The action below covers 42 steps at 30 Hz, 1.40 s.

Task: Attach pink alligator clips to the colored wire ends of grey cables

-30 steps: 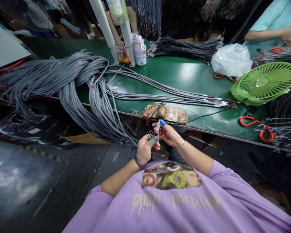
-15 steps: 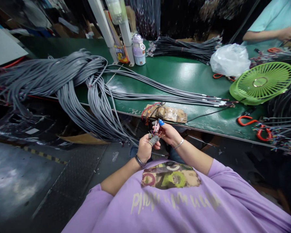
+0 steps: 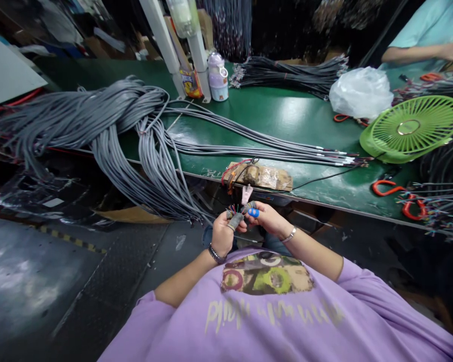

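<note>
As the head view shows, your left hand [image 3: 222, 235] grasps a tuft of coloured wires [image 3: 232, 208] just on your side of the wooden block [image 3: 263, 176], thumb and finger pinched near the tips, probably so the strands fan out where you can see them. Your right hand [image 3: 269, 218] meets it there, fingertips bunched together; can't tell whether a strand sits between them. Pink clip [image 3: 246, 193], smooth, wedge-shaped, sits between block and right fingertips; contact with them unclear. Finger wraps [image 3: 235, 221] look matte, mostly grey, one blue, likely for grip or skin protection.

Left of the block, grey cables [image 3: 124, 110] pile up, round, rubbery-looking, some drooping over the edge of the glossy green table [image 3: 287, 113] toward your hands, presumably keeping ends within reach. Beyond the block, more run straight, ends lined up, likely against tangling. Block itself: rough, worn, tape-covered. Right of it: ribbed green fan [image 3: 411, 128], perhaps for cooling you; crinkled translucent bag [image 3: 360, 93] farther back.
</note>
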Each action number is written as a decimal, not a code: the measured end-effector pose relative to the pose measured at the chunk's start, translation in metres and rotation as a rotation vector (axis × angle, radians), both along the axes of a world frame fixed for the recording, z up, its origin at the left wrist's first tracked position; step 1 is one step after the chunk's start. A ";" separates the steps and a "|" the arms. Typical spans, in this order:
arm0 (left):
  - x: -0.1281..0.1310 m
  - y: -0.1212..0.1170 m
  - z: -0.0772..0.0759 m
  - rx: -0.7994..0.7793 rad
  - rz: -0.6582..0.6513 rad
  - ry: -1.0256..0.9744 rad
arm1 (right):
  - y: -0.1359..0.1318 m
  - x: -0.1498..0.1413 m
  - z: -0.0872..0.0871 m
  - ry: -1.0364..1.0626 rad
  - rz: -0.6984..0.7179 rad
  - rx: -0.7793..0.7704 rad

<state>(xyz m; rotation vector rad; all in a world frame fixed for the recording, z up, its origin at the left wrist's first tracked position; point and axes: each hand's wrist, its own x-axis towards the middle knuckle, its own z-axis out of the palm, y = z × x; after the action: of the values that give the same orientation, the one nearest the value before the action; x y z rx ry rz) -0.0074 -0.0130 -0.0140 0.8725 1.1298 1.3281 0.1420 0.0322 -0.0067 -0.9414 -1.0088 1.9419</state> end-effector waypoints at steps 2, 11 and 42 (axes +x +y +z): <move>-0.001 -0.001 -0.003 0.013 -0.026 0.018 | -0.005 -0.004 0.002 -0.063 -0.051 0.090; -0.003 -0.008 -0.003 0.005 -0.186 0.123 | 0.009 0.001 0.018 -0.075 -0.129 0.146; -0.002 -0.001 0.015 0.005 0.048 -0.077 | 0.018 -0.007 -0.005 0.128 -0.160 -0.214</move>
<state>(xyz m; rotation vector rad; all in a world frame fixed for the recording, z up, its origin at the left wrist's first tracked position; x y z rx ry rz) -0.0089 -0.0138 0.0012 0.7953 1.0939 1.3926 0.1345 0.0499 -0.0113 -0.9700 -0.6428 1.9733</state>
